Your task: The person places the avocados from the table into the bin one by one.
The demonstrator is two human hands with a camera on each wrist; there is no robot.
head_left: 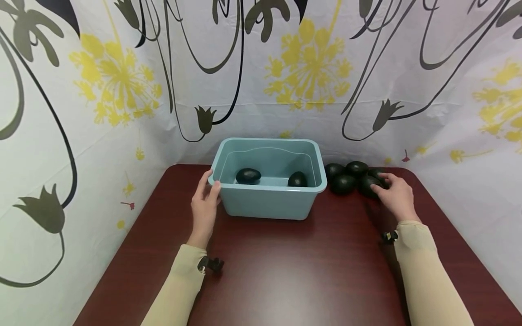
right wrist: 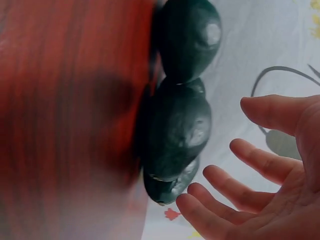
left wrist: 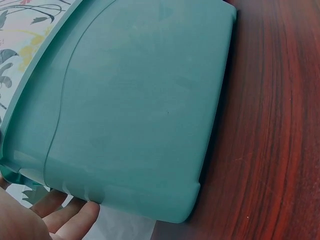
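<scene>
A light blue plastic bin (head_left: pixel 265 203) stands upright toward the back of the table. My left hand (head_left: pixel 204 210) holds its front left corner, thumb at the front and fingers along the left side just under the rim. Inside the bin lie two dark green avocados, one on the left (head_left: pixel 248 175) and one on the right (head_left: pixel 297 179). Right of the bin, several more avocados (head_left: pixel 342 184) sit in a cluster. My right hand (head_left: pixel 396 197) reaches over the cluster's right end, beside the front right avocado (head_left: pixel 367 186). In the right wrist view its fingers (right wrist: pixel 240 192) are spread, with nothing held.
The dark red wooden table (head_left: pixel 281 271) reaches from the bin toward me. Patterned white cloth (head_left: pixel 253 122) hangs close behind the bin and along both sides. A small black device (head_left: pixel 210 264) is worn at the left wrist, another (head_left: pixel 390 237) at the right.
</scene>
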